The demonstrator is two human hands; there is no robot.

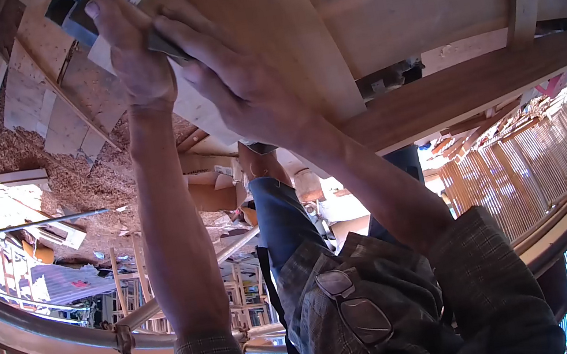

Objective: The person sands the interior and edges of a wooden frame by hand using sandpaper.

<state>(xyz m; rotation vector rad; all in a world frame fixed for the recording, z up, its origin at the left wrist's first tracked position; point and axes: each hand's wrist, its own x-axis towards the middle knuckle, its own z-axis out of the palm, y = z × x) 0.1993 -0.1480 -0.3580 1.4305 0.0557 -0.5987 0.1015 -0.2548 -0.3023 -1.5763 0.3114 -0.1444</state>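
My left hand point(140, 62) is raised at the upper left. One digit points up beside a blue-grey, block-like object point(79, 20), while its other fingers are mostly hidden. Close by on the right, my right hand point(231, 78) has its thumb and fingers around a thin, dark, flat piece point(167, 48), whose kind I cannot make out. That piece lies between the two hands. Behind my right hand spreads a large wooden panel point(257, 10), with a pale strip near my fingers. What my left hand grips is hidden.
A wooden beam point(470, 92) crosses on the right below the panels. Flat wood offcuts point(43, 89) lie on wood shavings point(79, 176). A curved rail point(64, 334) with a clamp runs at lower left. Eyeglasses point(356, 310) hang on my shirt. Slatted wood point(518, 162) stands at right.
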